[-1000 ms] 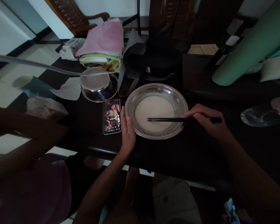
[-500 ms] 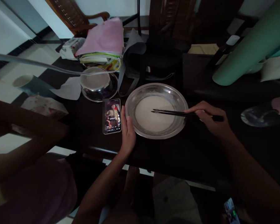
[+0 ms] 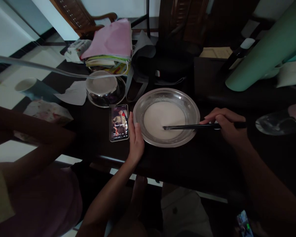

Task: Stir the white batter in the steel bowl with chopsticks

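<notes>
A wide metal bowl (image 3: 193,138) stands on the dark table, holding a pale, whitish liquid (image 3: 155,117). My left hand (image 3: 136,144) grips its left side, with the thumb by the rim and the fingers along the outer wall. To the right of the bowl, my right hand (image 3: 228,126) is closed round a pair of black chopsticks (image 3: 187,126). Their tips lie close together in the liquid, near its middle. Just left of my left hand, a phone (image 3: 119,123) with a lit screen lies on the table.
An upturned metal bowl (image 3: 103,87) sits behind the phone, near a stack of folders (image 3: 111,39). A dark bag (image 3: 167,62) lies behind the bowl. Right are a green cylinder (image 3: 259,56) and a clear bottle (image 3: 271,123). Another person's arm (image 3: 39,141) is at left.
My right hand has shifted slightly right and towards me, and the chopstick tips have moved nearer to me through the liquid. My left hand stays at the bowl's side.
</notes>
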A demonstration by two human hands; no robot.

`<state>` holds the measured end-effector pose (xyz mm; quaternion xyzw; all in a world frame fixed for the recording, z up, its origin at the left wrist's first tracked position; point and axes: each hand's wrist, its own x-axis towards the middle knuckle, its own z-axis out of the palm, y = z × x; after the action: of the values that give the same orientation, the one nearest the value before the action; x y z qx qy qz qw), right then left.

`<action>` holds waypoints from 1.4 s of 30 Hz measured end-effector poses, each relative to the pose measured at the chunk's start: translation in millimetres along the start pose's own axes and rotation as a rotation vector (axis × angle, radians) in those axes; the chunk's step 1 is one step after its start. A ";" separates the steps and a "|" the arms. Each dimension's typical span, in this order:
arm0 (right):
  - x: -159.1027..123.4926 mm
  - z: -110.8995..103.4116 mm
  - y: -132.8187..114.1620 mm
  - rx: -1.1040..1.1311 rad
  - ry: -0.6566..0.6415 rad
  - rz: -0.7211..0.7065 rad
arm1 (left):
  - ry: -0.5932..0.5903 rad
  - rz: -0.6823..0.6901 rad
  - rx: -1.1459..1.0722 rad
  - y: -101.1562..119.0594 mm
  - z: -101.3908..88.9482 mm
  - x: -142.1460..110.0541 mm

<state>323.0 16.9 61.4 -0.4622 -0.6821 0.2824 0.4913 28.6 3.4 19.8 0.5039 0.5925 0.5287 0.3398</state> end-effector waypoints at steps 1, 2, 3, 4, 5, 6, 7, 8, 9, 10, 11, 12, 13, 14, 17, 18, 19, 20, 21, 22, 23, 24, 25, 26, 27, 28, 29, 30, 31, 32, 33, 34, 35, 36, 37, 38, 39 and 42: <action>0.1 0.4 -0.4 0.007 -0.034 -0.006 | 0.001 0.000 0.003 0.2 0.1 -0.2; 0.4 0.8 -0.7 0.001 -0.075 -0.016 | 0.004 0.003 0.007 0.4 0.2 -0.4; 0.7 0.9 -0.8 -0.018 -0.108 -0.025 | 0.006 0.006 0.009 0.7 0.3 -0.6; 1.0 0.8 -0.6 -0.045 -0.125 -0.030 | 0.007 0.010 0.010 0.9 0.5 -0.8; 1.3 0.4 -0.2 -0.069 -0.117 -0.033 | 0.006 0.013 0.008 1.0 0.6 -0.9; 1.3 -0.2 0.5 -0.079 -0.086 -0.031 | 0.005 0.013 0.006 1.1 0.7 -1.0; 1.2 -0.8 1.1 -0.071 -0.042 -0.023 | 0.004 0.012 0.002 1.0 0.7 -1.0; 1.0 -1.3 1.6 -0.050 0.001 -0.011 | 0.004 0.008 -0.001 0.9 0.7 -0.9; 0.8 -1.4 1.7 -0.024 0.030 -0.004 | 0.003 0.003 -0.004 0.8 0.7 -0.8; 0.7 -1.3 1.5 0.000 0.034 -0.003 | 0.005 -0.002 -0.007 0.6 0.7 -0.6; 0.7 -0.8 1.0 0.011 0.010 -0.006 | 0.007 -0.005 -0.010 0.4 0.6 -0.5; 0.9 -0.1 0.2 0.003 -0.033 -0.014 | 0.008 -0.006 -0.013 0.3 0.6 -0.3; 1.2 0.5 -0.6 -0.018 -0.081 -0.027 | 0.011 -0.004 -0.016 0.2 0.6 -0.2; 1.6 0.9 -1.3 -0.044 -0.118 -0.039 | 0.013 0.000 -0.017 0.1 0.6 -0.2; 2.2 0.1 -1.3 -0.097 -0.076 -0.031 | 0.011 0.008 -0.012 0.0 0.4 -0.3; 2.0 -0.6 -0.5 -0.086 -0.029 -0.024 | 0.010 0.008 -0.007 0.0 0.3 -0.4; 1.7 -1.1 0.3 -0.064 0.012 -0.018 | 0.007 0.007 0.000 0.0 0.2 -0.5; 1.2 -1.4 1.2 -0.035 0.034 -0.015 | 0.005 0.006 0.006 0.1 0.1 -0.6; 0.8 -1.4 1.9 -0.008 0.030 -0.018 | 0.005 0.007 0.010 0.1 0.1 -0.7; 0.5 -1.1 2.4 0.006 -0.003 -0.022 | 0.005 0.008 0.012 0.2 0.1 -0.8; 0.4 -0.5 2.5 0.004 -0.053 -0.027 | 0.005 0.010 0.012 0.2 0.1 -0.9; 0.4 -0.1 2.3 -0.012 -0.102 -0.034 | 0.006 0.011 0.010 0.1 0.2 -1.0; 0.5 0.2 2.0 -0.036 -0.135 -0.041 | 0.007 0.013 0.008 -0.1 0.4 -1.0; 0.6 0.2 1.7 -0.063 -0.144 -0.044 | 0.009 0.013 0.007 -0.4 0.6 -0.9; 0.7 -0.1 1.4 -0.083 -0.124 -0.043 | 0.010 0.011 0.007 -0.7 0.8 -0.8; 0.8 -0.7 1.3 -0.085 -0.081 -0.040 | 0.009 0.007 0.006 -0.9 1.0 -0.7; 0.7 -1.2 1.3 -0.069 -0.031 -0.034 | 0.008 0.001 0.003 -1.2 1.2 -0.6; 0.6 -1.6 1.3 -0.044 0.009 -0.026 | 0.007 -0.005 -0.002 -1.3 1.4 -0.4; 0.5 -1.6 1.4 -0.014 0.027 -0.024 | 0.006 -0.010 -0.007 -1.4 1.5 -0.3; 0.5 -1.3 1.4 0.008 0.015 -0.026 | 0.006 -0.011 -0.011 -1.4 1.5 -0.2; 0.5 -0.7 1.4 0.017 -0.024 -0.032 | 0.007 -0.010 -0.012 -1.3 1.4 -0.1; 0.6 0.1 1.3 0.010 -0.079 -0.045 | 0.009 -0.008 -0.010 -1.3 1.3 0.0; 0.8 0.7 1.2 -0.006 -0.131 -0.063 | 0.011 -0.006 -0.005 -1.3 1.3 0.1; 0.9 1.0 1.2 -0.027 -0.162 -0.079 | 0.012 -0.005 0.000 -1.5 1.2 0.2; 1.0 0.9 1.2 -0.051 -0.166 -0.080 | 0.011 -0.005 0.006 -1.7 1.2 0.3; 0.9 0.4 1.3 -0.068 -0.134 -0.076 | 0.010 -0.004 0.009 -2.1 1.2 0.4; 0.8 -0.4 1.5 -0.068 -0.082 -0.064 | 0.008 -0.002 0.011 -2.5 1.2 0.6; -0.1 -1.9 1.8 -0.010 0.031 -0.018 | 0.006 0.005 0.001 -3.8 1.3 1.0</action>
<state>325.4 17.4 60.5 -0.4627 -0.6800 0.2676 0.5019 28.7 5.0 16.0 0.5039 0.5926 0.5308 0.3364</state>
